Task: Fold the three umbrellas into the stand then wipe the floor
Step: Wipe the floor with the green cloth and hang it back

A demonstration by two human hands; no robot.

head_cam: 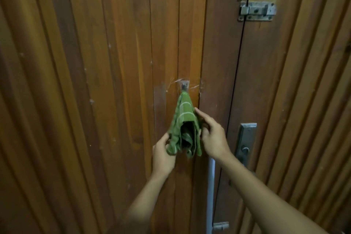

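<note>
Cloth (pixel 183 119) of green check hangs in a bunched cone from a small hook (pixel 184 86) stuck near the middle of the wooden door (pixel 95 81), just beside the edge where the two leaves meet. Both hands are on its lower end. The left hand (pixel 163 155) pinches the bottom-left folds between thumb and fingers; the right hand (pixel 212 137) has its fingers curled round the right side, the forefinger reaching up along the fabric. Held low on both sides like this, the cloth can be steadied and slipped up off the hook without tearing the hook's adhesive pad from the wood, or so I judge.

A lock plate (pixel 246 142) sits near the door's right edge, below and to the right of the cloth, with a pale vertical handle (pixel 210 192) beneath it, and two sliding bolts (pixel 256 10) are fixed across the seam towards the top.

No umbrellas, stand or floor show here, so how far the folding has got cannot be told; fetching this cloth looks like preparation for the wiping step
</note>
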